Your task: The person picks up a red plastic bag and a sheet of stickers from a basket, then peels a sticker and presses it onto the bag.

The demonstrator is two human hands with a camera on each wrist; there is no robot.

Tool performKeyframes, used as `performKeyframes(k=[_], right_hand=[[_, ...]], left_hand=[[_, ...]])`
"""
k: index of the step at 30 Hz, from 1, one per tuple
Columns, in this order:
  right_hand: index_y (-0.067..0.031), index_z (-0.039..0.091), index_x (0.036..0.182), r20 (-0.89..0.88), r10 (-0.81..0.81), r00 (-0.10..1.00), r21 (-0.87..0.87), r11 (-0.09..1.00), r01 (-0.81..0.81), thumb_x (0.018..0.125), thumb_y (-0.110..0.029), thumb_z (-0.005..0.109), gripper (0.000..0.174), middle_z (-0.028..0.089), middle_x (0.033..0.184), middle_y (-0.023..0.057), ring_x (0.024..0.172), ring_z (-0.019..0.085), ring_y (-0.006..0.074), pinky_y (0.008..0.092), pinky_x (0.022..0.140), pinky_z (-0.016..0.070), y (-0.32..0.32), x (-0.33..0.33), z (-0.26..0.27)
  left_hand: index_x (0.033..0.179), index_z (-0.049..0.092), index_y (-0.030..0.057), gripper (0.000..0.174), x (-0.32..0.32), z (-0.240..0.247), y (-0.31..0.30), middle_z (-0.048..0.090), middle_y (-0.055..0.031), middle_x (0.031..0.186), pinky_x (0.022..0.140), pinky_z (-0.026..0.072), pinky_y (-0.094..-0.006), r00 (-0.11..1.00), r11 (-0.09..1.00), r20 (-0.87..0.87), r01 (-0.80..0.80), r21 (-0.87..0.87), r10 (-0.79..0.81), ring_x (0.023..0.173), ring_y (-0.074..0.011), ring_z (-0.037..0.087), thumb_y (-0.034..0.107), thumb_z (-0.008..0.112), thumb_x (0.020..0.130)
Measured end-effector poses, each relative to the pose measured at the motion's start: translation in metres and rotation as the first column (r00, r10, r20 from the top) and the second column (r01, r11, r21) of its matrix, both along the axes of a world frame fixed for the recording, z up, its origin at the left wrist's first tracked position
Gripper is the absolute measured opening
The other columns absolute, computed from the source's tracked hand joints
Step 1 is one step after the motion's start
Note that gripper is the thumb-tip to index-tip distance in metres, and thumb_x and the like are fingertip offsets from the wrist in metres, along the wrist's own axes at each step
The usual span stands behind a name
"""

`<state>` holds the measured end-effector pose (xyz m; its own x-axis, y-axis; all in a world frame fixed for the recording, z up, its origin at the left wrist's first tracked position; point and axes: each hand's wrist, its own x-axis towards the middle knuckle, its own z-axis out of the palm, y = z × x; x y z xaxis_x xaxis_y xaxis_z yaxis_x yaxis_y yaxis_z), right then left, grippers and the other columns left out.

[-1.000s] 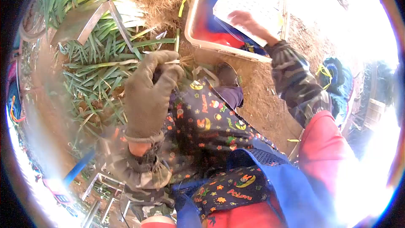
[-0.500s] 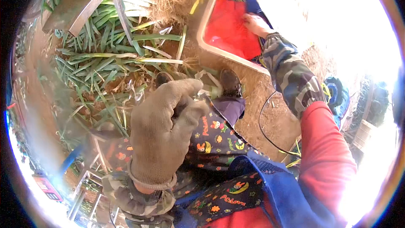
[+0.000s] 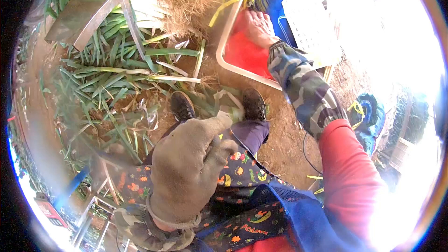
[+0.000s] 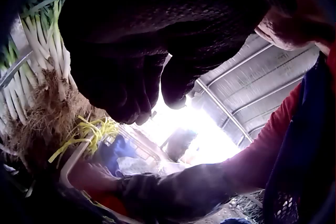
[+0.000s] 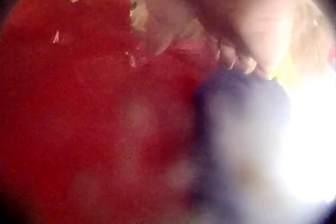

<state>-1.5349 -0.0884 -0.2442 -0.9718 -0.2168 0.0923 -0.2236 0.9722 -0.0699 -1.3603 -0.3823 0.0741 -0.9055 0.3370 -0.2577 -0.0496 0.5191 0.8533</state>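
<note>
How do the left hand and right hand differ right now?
The left hand wears a brownish glove; the right hand is bare. The left is over the patterned apron, fingers loosely bent; the right reaches into the bin, fingers extended. Both emerge from camouflage cuffs.

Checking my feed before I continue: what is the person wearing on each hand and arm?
The left hand wears a brownish-grey fabric glove with a banded cuff, and a camouflage oversleeve. The right hand is ungloved; a similar camouflage cover on its forearm meets a plain red sleeve.
</note>
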Motion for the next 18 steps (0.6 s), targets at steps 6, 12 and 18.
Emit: performKeyframes(k=[6, 12, 18], right_hand=[[-0.0029, 0.057, 0.115, 0.113, -0.120, 0.986, 0.160, 0.982, 0.102, 0.073, -0.020, 0.070, 0.047, 0.060, 0.116, 0.0146, 0.115, 0.052, 0.0312, 0.0455, 0.096, 0.0386, -0.012, -0.015, 0.008], [-0.0042, 0.058, 0.113, 0.270, -0.223, 0.937, -0.018, 0.971, 0.237, 0.069, -0.023, 0.077, 0.051, 0.060, 0.114, 0.0162, 0.112, 0.056, 0.0359, 0.0455, 0.094, 0.0446, 0.003, -0.021, 0.022], [-0.0090, 0.068, 0.102, 0.493, -0.113, 0.863, 0.009, 0.992, 0.125, 0.067, -0.028, 0.079, 0.042, 0.068, 0.097, 0.0158, 0.101, 0.064, 0.0334, 0.0440, 0.093, 0.0453, 0.017, -0.014, 0.050]], left_hand=[[0.107, 0.065, 0.0009, 0.031, 0.000, -0.002, 0.000, 0.065, -0.0102, 0.079, 0.065, 0.0498, -0.0302, 0.998, 1.000, -0.059, 0.028, 0.012, -0.027, 0.070, -0.0187, 0.064, 0.025, 0.069, 0.088], [0.105, 0.065, 0.0026, 0.026, -0.002, 0.001, 0.000, 0.066, -0.0117, 0.081, 0.065, 0.0502, -0.0312, 0.990, 0.997, -0.119, 0.067, -0.025, -0.069, 0.071, -0.0219, 0.065, 0.019, 0.069, 0.086], [0.100, 0.061, 0.0056, 0.024, 0.002, -0.002, 0.005, 0.065, -0.0152, 0.084, 0.067, 0.0508, -0.0407, 0.988, 0.998, -0.139, 0.065, 0.001, -0.064, 0.077, -0.0329, 0.065, 0.009, 0.071, 0.079]])
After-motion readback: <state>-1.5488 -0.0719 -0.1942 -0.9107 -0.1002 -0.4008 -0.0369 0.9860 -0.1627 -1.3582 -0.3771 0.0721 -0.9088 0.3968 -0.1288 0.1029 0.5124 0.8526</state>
